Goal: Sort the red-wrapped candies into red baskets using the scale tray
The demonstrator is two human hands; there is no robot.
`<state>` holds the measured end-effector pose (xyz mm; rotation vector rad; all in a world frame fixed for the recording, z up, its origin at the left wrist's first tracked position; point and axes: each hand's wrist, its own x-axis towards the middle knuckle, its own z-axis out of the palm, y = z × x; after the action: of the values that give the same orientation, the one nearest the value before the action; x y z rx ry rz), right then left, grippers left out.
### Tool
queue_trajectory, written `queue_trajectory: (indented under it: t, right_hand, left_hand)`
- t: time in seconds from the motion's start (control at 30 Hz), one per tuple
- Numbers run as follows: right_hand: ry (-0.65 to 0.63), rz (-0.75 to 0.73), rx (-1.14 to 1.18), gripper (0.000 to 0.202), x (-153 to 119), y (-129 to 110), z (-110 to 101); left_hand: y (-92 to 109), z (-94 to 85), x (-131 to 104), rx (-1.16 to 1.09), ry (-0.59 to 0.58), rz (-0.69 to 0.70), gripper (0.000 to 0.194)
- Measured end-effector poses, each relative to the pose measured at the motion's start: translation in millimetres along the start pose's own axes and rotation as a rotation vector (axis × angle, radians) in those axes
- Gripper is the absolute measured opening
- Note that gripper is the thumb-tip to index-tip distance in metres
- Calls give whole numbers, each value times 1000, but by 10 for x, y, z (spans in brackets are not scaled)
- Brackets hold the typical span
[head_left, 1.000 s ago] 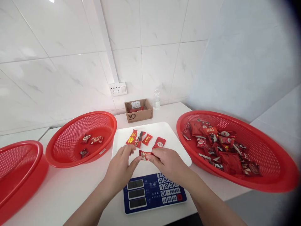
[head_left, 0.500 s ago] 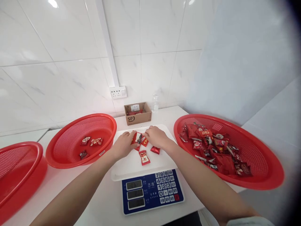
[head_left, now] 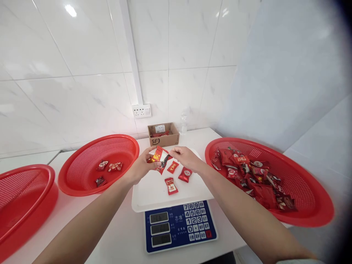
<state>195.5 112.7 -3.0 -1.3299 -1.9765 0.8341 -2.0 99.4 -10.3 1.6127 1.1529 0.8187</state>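
Note:
My left hand (head_left: 141, 167) is closed on a red and white candy packet (head_left: 156, 157) with gold print, held above the white pan (head_left: 148, 200) of a scale. My right hand (head_left: 185, 157) pinches at the packet's right edge, thumb and forefinger together. Below the hands, several small wrapped candies rest on the pan: a flat red one (head_left: 173, 167), a shiny red one (head_left: 185, 174) and a red and cream one (head_left: 171, 186). In front of the pan is the scale's blue keypad and display panel (head_left: 178, 227).
A red basket (head_left: 310, 183) heaped with wrapped candies (head_left: 258, 176) stands to the right. On the left are a red basket (head_left: 74, 183) with a few candies (head_left: 114, 167) and another red basket (head_left: 41, 205). Behind the scale stand a cardboard box (head_left: 167, 140) and a clear bottle (head_left: 183, 123).
Both hands have risen off the pan with the candy packet, which now shows its gold print. More of the candies beneath is visible. The camera view has shifted slightly.

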Motion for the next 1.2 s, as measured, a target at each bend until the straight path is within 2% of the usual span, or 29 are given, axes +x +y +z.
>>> queue_trajectory:
  t: [0.2, 0.5, 0.63, 0.73, 0.83, 0.97, 1.2]
  right_hand:
    - [74, -6, -49, 25, 42, 65, 33]
    - [140, -38, -26, 23, 48, 100, 41]
    - [93, -71, 96, 15, 9, 71, -14]
    - [8, -116, 212, 25, -15, 46, -31]
    - [-41, -117, 287, 23, -13, 51, -20]
    - [-9, -86, 331, 20, 7, 68, 16]
    - [12, -43, 370, 19, -8, 13, 88]
  left_hand:
    - [68, -1, -36, -120, 43, -34, 68]
    - [125, 24, -31, -88, 139, 28, 61]
    - [214, -4, -34, -47, 170, 80, 61]
    - [264, 23, -53, 5, 144, 112, 59]
    - [296, 74, -64, 25, 127, 110, 56]
    - [310, 99, -37, -14, 103, 57, 52]
    - [261, 101, 19, -79, 115, 64, 29]
